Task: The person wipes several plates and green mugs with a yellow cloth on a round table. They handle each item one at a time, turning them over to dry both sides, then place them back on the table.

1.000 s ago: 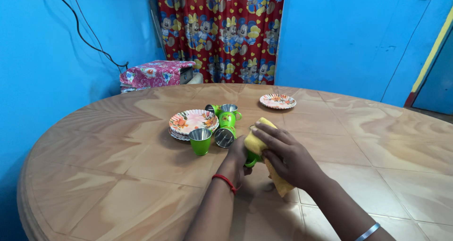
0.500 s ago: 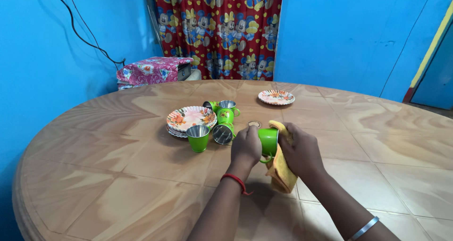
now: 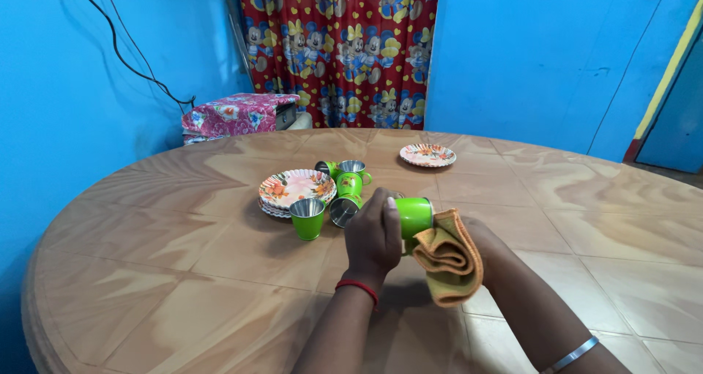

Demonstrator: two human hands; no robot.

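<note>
Green cup [image 3: 414,216] lies sideways in the left hand [image 3: 372,236] grip; right hand [image 3: 480,236] clasps a yellow cloth [image 3: 448,258].

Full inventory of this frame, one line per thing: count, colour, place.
held cup: 1, green, on its side in the left hand
cloth: 1, yellow-orange, bunched over the right hand
upright cup: 1, green with steel lining, by the plate stack
other cups: about 3, green, clustered behind, one lying down
plate stack: several, floral, left of the cups
single plate: 1, floral, far side
table: 1, tan, round
curtain: 1, red patterned, back wall
left hand: red wrist thread
right hand: mostly hidden, metal bangle
</note>
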